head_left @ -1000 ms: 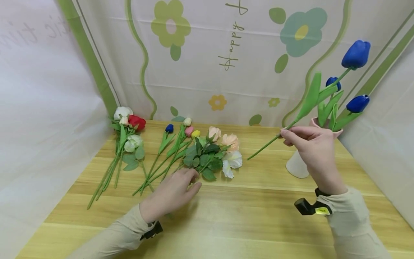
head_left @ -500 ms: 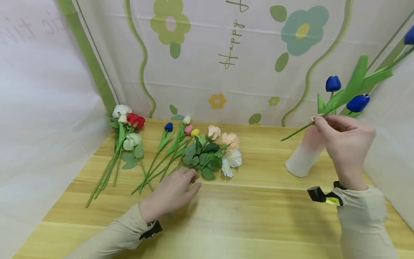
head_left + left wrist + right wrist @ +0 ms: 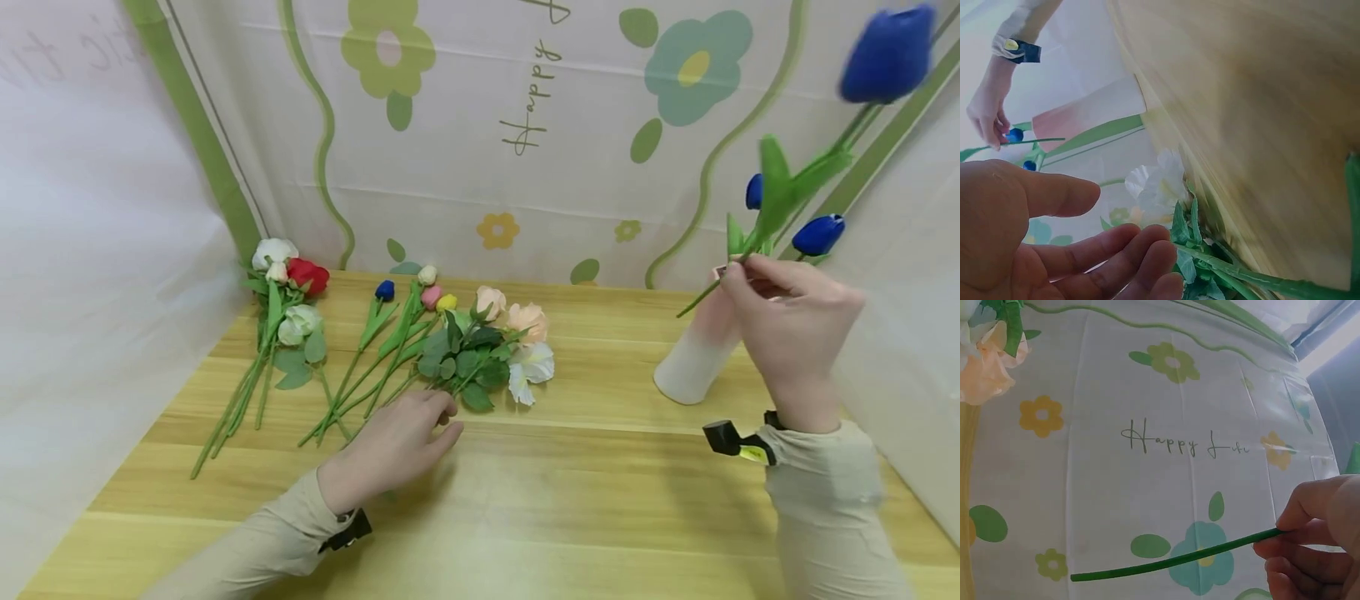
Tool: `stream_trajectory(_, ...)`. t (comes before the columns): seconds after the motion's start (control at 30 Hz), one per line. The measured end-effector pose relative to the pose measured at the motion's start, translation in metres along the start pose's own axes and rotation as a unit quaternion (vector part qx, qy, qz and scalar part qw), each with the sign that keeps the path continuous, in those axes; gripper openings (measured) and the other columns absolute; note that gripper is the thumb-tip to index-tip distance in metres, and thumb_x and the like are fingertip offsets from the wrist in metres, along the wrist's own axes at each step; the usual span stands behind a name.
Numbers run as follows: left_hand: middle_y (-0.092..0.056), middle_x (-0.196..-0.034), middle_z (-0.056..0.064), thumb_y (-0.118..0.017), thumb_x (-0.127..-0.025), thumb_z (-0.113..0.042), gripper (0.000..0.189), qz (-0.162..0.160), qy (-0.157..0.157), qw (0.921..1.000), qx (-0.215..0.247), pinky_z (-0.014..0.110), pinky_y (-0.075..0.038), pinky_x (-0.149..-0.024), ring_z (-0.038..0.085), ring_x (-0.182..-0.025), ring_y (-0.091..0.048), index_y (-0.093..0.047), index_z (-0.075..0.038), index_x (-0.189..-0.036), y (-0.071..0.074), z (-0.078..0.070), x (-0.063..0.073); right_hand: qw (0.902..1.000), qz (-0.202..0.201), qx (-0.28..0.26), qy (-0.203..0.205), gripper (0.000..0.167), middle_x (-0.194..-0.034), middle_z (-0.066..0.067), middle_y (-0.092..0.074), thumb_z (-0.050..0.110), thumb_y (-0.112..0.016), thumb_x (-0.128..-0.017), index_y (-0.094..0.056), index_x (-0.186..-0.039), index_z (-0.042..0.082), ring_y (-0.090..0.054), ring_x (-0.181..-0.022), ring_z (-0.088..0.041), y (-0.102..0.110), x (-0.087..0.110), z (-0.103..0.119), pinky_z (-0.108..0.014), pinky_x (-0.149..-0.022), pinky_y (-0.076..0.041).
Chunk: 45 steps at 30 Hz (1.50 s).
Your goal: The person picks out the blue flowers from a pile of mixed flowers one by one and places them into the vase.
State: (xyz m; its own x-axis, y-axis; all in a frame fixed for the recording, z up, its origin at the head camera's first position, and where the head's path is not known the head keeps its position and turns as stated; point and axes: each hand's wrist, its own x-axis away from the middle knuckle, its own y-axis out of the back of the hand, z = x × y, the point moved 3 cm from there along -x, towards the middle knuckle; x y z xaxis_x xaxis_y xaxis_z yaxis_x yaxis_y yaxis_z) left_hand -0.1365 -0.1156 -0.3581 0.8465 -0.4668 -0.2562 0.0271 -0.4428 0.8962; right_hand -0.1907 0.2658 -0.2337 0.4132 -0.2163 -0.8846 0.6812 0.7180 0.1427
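My right hand (image 3: 798, 333) pinches the green stem of a blue tulip (image 3: 888, 54) between thumb and fingers. The tulip tilts up to the right, and its stem end (image 3: 1147, 567) points down and left. Right behind this hand leans a pink-and-white vase (image 3: 693, 358), its mouth partly hidden by the fingers. Two more blue tulips (image 3: 819, 235) stand in that vase. Over the table, my left hand (image 3: 393, 446) lies with relaxed fingers and holds nothing. Its fingertips are right by the leafy stems (image 3: 1235, 269) of peach roses (image 3: 527, 322) and a white flower (image 3: 531, 372).
At the left of the wooden table (image 3: 525, 500) lies a bunch with a red flower (image 3: 307, 275) and white ones. Between the bunches lie several tulips, including a blue tulip (image 3: 385, 290) and a yellow one (image 3: 446, 302). A printed curtain (image 3: 442, 167) closes off the back.
My right hand has moved right with the blue tulip, up to the vase mouth, and the tulip now stands more upright. The left hand has stayed in place.
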Motion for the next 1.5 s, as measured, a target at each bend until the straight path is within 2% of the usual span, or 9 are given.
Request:
stream_trajectory(0.17,-0.061,-0.083,-0.003,-0.069,-0.092,-0.022,0.013,0.002,-0.006,1.0,0.0,0.029,-0.049,-0.06,0.012,-0.074,-0.057,-0.065,-0.01,-0.092,0.0,-0.001,0.0,0.9981,0.02,0.013,0.056,0.009,-0.08,-0.02,-0.071,0.0,-0.071,-0.081,-0.077,-0.086,-0.004,-0.06,-0.073,0.003,-0.008,0.001,0.008,-0.01,-0.067,-0.045)
stream_trajectory(0.23,-0.06,-0.082,-0.003,-0.069,-0.093,-0.021,0.012,0.004,-0.01,0.9999,0.001,0.029,-0.049,-0.061,0.012,-0.073,-0.057,-0.065,-0.01,-0.091,-0.001,-0.001,0.0,0.9955,0.019,0.032,0.087,0.011,-0.078,-0.019,-0.071,0.003,-0.07,-0.084,-0.077,-0.085,-0.004,-0.061,-0.073,-0.009,-0.011,0.001,0.011,-0.011,-0.071,-0.042)
stream_trajectory(0.4,-0.06,-0.081,-0.003,-0.068,-0.093,-0.022,0.012,0.012,-0.012,0.9998,0.004,0.028,-0.048,-0.06,0.011,-0.071,-0.056,-0.064,-0.011,-0.089,-0.003,0.0,0.0,0.982,0.005,0.08,0.171,0.019,-0.077,-0.023,-0.067,0.009,-0.065,-0.089,-0.076,-0.087,-0.006,-0.055,-0.071,-0.043,-0.021,0.004,0.02,-0.04,-0.07,-0.042)
stream_trajectory(0.47,-0.06,-0.08,-0.003,-0.068,-0.093,-0.022,0.012,0.015,-0.011,0.9998,0.005,0.028,-0.048,-0.059,0.01,-0.07,-0.056,-0.064,-0.011,-0.089,-0.004,0.0,0.0,0.9783,0.0,0.087,0.188,0.019,-0.078,-0.024,-0.065,0.009,-0.065,-0.09,-0.075,-0.088,-0.007,-0.054,-0.072,-0.045,-0.023,0.004,0.023,-0.049,-0.069,-0.039)
stream_trajectory(0.77,-0.062,-0.081,-0.004,-0.067,-0.094,-0.022,0.012,0.029,-0.007,0.9995,0.004,0.027,-0.049,-0.062,0.009,-0.07,-0.057,-0.066,-0.011,-0.09,-0.008,0.0,0.001,0.9812,-0.024,0.06,0.182,0.011,-0.079,-0.026,-0.065,0.002,-0.07,-0.087,-0.074,-0.087,-0.008,-0.053,-0.073,-0.047,-0.01,-0.006,0.036,-0.034,-0.076,-0.037)
stream_trajectory(0.97,-0.061,-0.082,-0.004,-0.067,-0.094,-0.024,0.013,0.036,0.003,0.9993,-0.003,0.026,-0.047,-0.059,0.009,-0.07,-0.057,-0.066,-0.011,-0.092,-0.01,-0.002,0.001,0.9823,-0.055,0.046,0.173,0.008,-0.078,-0.026,-0.066,0.001,-0.072,-0.085,-0.076,-0.087,-0.005,-0.052,-0.073,-0.048,-0.008,-0.009,0.045,-0.029,-0.078,-0.036)
stream_trajectory(1.2,-0.062,-0.082,-0.003,-0.068,-0.094,-0.024,0.013,0.04,0.005,0.9992,-0.001,0.027,-0.046,-0.056,0.011,-0.07,-0.057,-0.066,-0.011,-0.091,-0.012,-0.002,0.001,0.9804,-0.049,0.051,0.184,0.007,-0.08,-0.025,-0.066,0.0,-0.071,-0.086,-0.075,-0.086,-0.005,-0.052,-0.075,-0.048,-0.012,-0.007,0.046,-0.035,-0.079,-0.037)
stream_trajectory(1.33,-0.063,-0.083,-0.002,-0.067,-0.094,-0.025,0.014,0.042,0.005,0.9991,-0.004,0.027,-0.046,-0.056,0.011,-0.071,-0.057,-0.067,-0.011,-0.092,-0.013,-0.002,0.001,0.9775,-0.033,0.087,0.19,0.01,-0.081,-0.026,-0.065,0.002,-0.069,-0.089,-0.075,-0.087,-0.006,-0.052,-0.076,-0.048,-0.014,-0.007,0.037,-0.038,-0.077,-0.038)
stream_trajectory(1.5,-0.062,-0.083,-0.003,-0.067,-0.094,-0.025,0.014,0.045,0.005,0.999,-0.007,0.027,-0.046,-0.056,0.011,-0.071,-0.057,-0.067,-0.012,-0.091,-0.015,-0.002,0.002,0.9741,-0.004,0.123,0.189,0.014,-0.083,-0.025,-0.066,0.007,-0.068,-0.092,-0.075,-0.09,-0.005,-0.054,-0.078,-0.047,-0.016,-0.007,0.02,-0.051,-0.072,-0.041)
